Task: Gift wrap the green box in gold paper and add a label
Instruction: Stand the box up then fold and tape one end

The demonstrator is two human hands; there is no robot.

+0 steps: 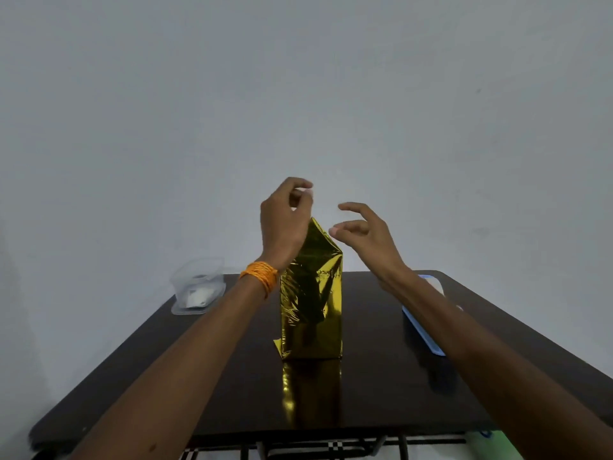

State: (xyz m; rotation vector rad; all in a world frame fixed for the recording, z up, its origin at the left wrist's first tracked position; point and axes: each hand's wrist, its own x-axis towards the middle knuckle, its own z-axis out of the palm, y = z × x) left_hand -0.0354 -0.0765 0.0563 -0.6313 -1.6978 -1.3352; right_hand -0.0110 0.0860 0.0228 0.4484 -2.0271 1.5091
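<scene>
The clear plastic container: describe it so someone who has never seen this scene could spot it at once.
Start at the dark table. Go to its far left corner, left of the upright gold-wrapped box. The clear plastic container sits there, the only see-through thing.

Two hands (284, 224) (366, 235), one gold-wrapped box (311, 303), one container (198, 287), one tray (423, 336).

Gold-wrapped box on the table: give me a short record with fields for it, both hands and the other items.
box: gold-wrapped box, upright on dark table, top paper peaked
left hand: at box top, fingertips pinched, contents unclear
right hand: beside the peak, fingers relaxed, empty
others: clear container rear left, blue tray right
label: none visible
</scene>
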